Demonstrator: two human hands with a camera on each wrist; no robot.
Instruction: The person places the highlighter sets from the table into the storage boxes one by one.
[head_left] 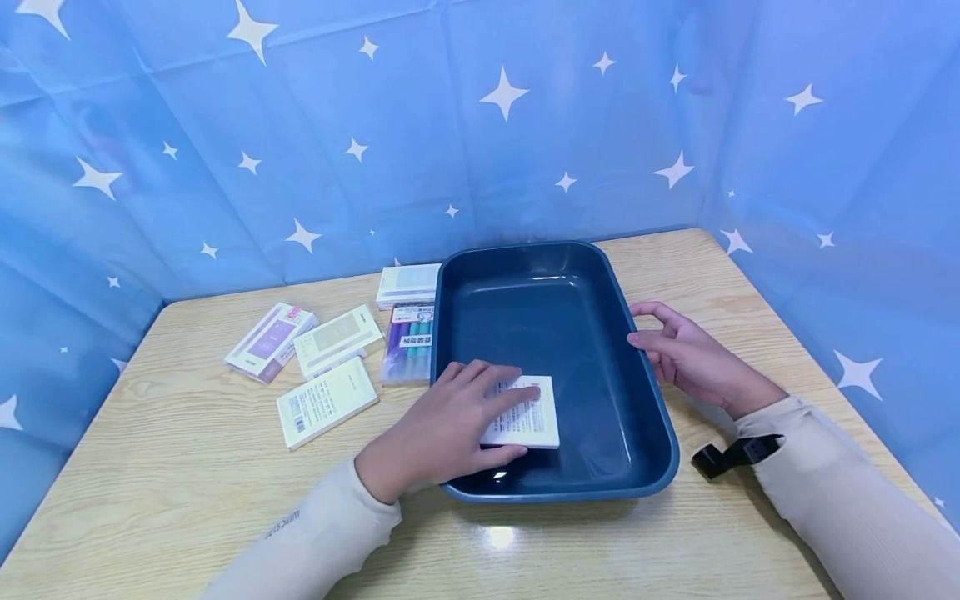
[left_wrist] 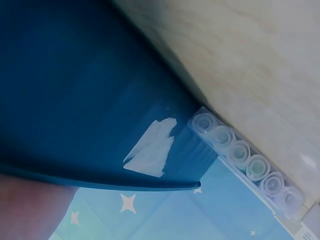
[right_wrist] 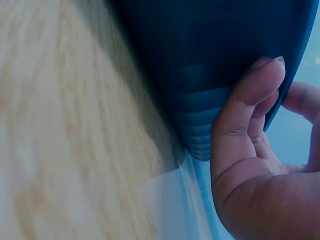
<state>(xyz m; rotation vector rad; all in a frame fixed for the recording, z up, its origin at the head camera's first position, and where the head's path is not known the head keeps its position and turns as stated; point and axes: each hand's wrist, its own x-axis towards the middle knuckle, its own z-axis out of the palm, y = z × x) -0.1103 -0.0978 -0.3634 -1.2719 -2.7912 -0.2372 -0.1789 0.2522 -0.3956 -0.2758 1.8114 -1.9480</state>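
Observation:
A deep dark-blue plastic bin (head_left: 555, 325) stands on the table between the hands. My left hand (head_left: 468, 421) reaches over its near left rim and holds a small white printed box (head_left: 542, 421) inside. The thumb lies along the box's near edge, with the fingers across its top and far edge. On the bin's right side, my right hand (head_left: 693, 362) pinches the rim between thumb and fingers. The right wrist view shows the thumb (right_wrist: 267, 82) against the outer wall. A torn white sticker (left_wrist: 152, 147) marks the bin's outside in the left wrist view.
Left of the bin lie a white-and-purple box (head_left: 272, 340), a pale box (head_left: 339, 340) and a white box with a barcode (head_left: 327, 402). A clear pack of coloured pens (head_left: 407, 354) sits against the bin, below another white box (head_left: 407, 285). Starry blue cloth (head_left: 420, 125) hangs behind.

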